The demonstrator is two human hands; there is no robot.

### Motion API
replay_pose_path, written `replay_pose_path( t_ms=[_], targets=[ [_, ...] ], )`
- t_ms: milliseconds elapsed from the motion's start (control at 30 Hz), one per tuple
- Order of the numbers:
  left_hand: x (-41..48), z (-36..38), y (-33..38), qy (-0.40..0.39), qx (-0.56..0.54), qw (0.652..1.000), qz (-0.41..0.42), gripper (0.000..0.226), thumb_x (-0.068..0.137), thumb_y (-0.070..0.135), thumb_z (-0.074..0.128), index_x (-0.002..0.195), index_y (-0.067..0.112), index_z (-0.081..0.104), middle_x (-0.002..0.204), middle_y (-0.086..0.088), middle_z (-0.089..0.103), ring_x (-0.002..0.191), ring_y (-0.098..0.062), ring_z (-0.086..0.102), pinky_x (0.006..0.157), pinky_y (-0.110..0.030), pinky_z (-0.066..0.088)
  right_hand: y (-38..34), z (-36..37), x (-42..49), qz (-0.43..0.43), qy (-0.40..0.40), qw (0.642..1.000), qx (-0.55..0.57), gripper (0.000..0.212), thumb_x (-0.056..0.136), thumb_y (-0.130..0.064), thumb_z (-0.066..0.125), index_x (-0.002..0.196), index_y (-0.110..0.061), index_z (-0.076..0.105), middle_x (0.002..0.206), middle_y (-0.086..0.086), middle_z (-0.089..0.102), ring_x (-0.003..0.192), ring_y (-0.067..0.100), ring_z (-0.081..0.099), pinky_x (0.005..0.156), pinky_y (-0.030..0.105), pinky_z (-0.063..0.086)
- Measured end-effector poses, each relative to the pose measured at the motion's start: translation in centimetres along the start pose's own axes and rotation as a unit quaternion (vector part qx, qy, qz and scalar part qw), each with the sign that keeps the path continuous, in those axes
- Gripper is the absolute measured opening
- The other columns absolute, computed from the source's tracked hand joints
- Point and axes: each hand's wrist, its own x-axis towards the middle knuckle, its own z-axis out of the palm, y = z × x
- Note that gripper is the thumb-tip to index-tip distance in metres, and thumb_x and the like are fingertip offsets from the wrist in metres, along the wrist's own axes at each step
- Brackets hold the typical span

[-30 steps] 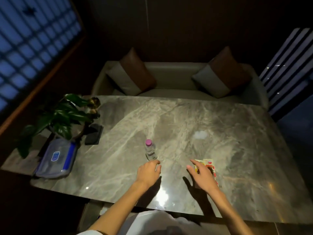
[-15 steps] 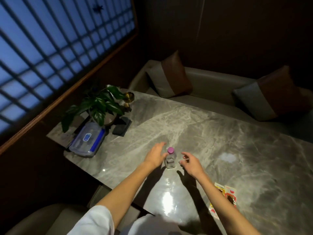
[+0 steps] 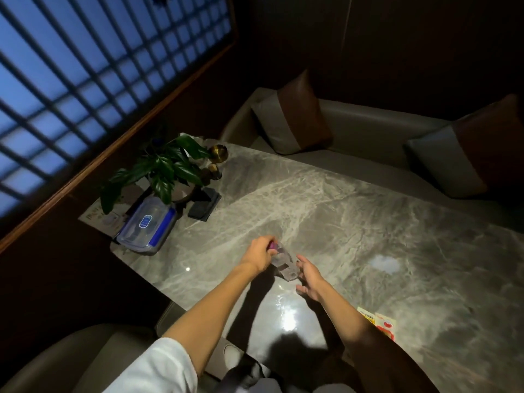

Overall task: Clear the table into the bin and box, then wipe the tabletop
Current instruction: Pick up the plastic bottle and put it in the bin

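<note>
Tilting now where it stood upright, the bottle (image 3: 284, 262) is grasped at its cap (image 3: 272, 245) by left hand (image 3: 259, 255) fingers (image 3: 268, 241); right hand (image 3: 310, 276) released beside its base.

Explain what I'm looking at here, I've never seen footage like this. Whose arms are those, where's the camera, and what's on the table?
There is no machine here. A person wears a wide-angle camera on the head, so you look forward and down at their own two arms. The left hand grips a small clear bottle near its pink cap, and the bottle is tilted. The right hand is open beside the bottle's base; whether it touches is unclear. Below is a marble table. At its far left corner are a potted plant, a clear lidded box with blue clips, a dark flat item and a brass cup. Colourful packets lie by the right forearm. A sofa sits beyond.
</note>
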Motion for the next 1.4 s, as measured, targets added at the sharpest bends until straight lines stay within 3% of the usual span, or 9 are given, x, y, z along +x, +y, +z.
replay_pose_path(
  t_ms=[100, 267, 567, 700, 833, 933, 1067, 1200, 1400],
  targets=[
    [-0.3, -1.2, -1.4, 0.036, -0.128, 0.990, -0.052, 0.023, 0.088, -0.002, 0.059, 0.111, 0.001, 0.064, 0.114, -0.018, 0.064, 0.103, -0.029, 0.062, 0.096, -0.037, 0.051, -0.2, -0.9, 0.5, 0.000, 0.003, 1.000, 0.020, 0.045, 0.103, -0.030, 0.034, 0.147, -0.022, 0.039, 0.137, 0.004, 0.056, 0.117, 0.017, 0.053, 0.109, 0.040, 0.036],
    [-1.6, -2.8, -3.4, 0.041, -0.379, 0.914, -0.137, 0.020, 0.093, -0.005, 0.054, 0.111, -0.001, 0.061, 0.096, -0.008, 0.053, 0.080, -0.015, 0.059, 0.062, -0.022, 0.061, -1.1, -2.7, 0.7, -0.039, -0.023, 0.994, 0.096, 0.043, 0.102, -0.030, 0.046, 0.142, -0.013, 0.044, 0.129, 0.013, 0.062, 0.118, 0.029, 0.060, 0.108, 0.049, 0.044],
    [-2.6, -4.3, -5.8, -0.017, -0.514, 0.848, -0.131, 0.015, 0.096, -0.002, 0.051, 0.100, 0.006, 0.064, 0.096, -0.014, 0.059, 0.086, -0.022, 0.063, 0.080, -0.035, 0.062, -2.5, -3.2, -2.3, -0.153, -0.003, 0.983, 0.099, 0.042, 0.091, -0.029, 0.065, 0.129, -0.012, 0.058, 0.109, 0.003, 0.073, 0.102, 0.015, 0.069, 0.083, 0.025, 0.059],
    [-4.0, -5.2, -8.8, 0.008, -0.560, 0.814, -0.152, 0.020, 0.097, -0.003, 0.049, 0.114, -0.001, 0.059, 0.102, -0.018, 0.059, 0.093, -0.028, 0.062, 0.096, -0.046, 0.054, -3.2, -0.4, -2.9, -0.169, -0.022, 0.983, 0.067, 0.045, 0.090, -0.024, 0.067, 0.132, -0.012, 0.056, 0.112, 0.006, 0.071, 0.101, 0.015, 0.069, 0.101, 0.037, 0.052],
    [-7.2, -7.4, -14.1, 0.080, -0.647, 0.737, -0.179, 0.022, 0.097, 0.005, 0.051, 0.119, 0.002, 0.056, 0.102, -0.018, 0.064, 0.097, -0.030, 0.062, 0.076, -0.031, 0.062, -3.7, 6.0, -3.3, -0.166, -0.078, 0.983, 0.025, 0.044, 0.090, -0.017, 0.067, 0.132, -0.017, 0.056, 0.115, 0.010, 0.068, 0.103, 0.021, 0.067, 0.100, 0.035, 0.053],
    [-10.8, -8.9, -19.6, 0.166, -0.702, 0.663, -0.203, 0.023, 0.098, 0.017, 0.053, 0.118, 0.005, 0.052, 0.096, -0.015, 0.066, 0.081, -0.022, 0.070, 0.081, -0.034, 0.059, -3.7, 13.1, -3.0, -0.155, -0.143, 0.977, -0.017, 0.043, 0.090, -0.009, 0.066, 0.131, -0.019, 0.056, 0.110, 0.009, 0.069, 0.089, 0.016, 0.071, 0.078, 0.022, 0.059],
    [-17.4, -10.6, -27.6, 0.275, -0.718, 0.592, -0.242, 0.022, 0.100, 0.009, 0.048, 0.120, 0.001, 0.051, 0.106, -0.023, 0.063, 0.080, -0.021, 0.073, 0.080, -0.033, 0.061, -1.8, 24.2, -1.5, -0.110, -0.227, 0.964, -0.077, 0.047, 0.090, 0.005, 0.059, 0.129, -0.020, 0.057, 0.124, 0.002, 0.066, 0.094, 0.013, 0.070, 0.076, 0.024, 0.060],
    [-23.8, -12.0, -33.9, 0.365, -0.660, 0.597, -0.274, 0.021, 0.094, -0.009, 0.048, 0.113, 0.001, 0.048, 0.098, -0.018, 0.062, 0.075, -0.019, 0.069, 0.077, -0.033, 0.058, 2.0, 33.9, -0.3, -0.018, -0.278, 0.948, -0.154, 0.040, 0.094, -0.009, 0.057, 0.132, -0.022, 0.056, 0.115, -0.004, 0.066, 0.103, 0.017, 0.065, 0.093, 0.045, 0.056],
    [-27.6, -11.8, -41.7, 0.395, -0.702, 0.504, -0.312, 0.023, 0.095, -0.013, 0.041, 0.092, 0.006, 0.051, 0.085, -0.012, 0.067, 0.064, -0.012, 0.074, 0.063, -0.028, 0.063, 8.1, 42.4, 2.0, 0.052, -0.210, 0.958, -0.189, 0.043, 0.091, -0.018, 0.066, 0.131, -0.007, 0.056, 0.129, 0.014, 0.065, 0.115, 0.024, 0.064, 0.093, 0.037, 0.056]
  ],
)
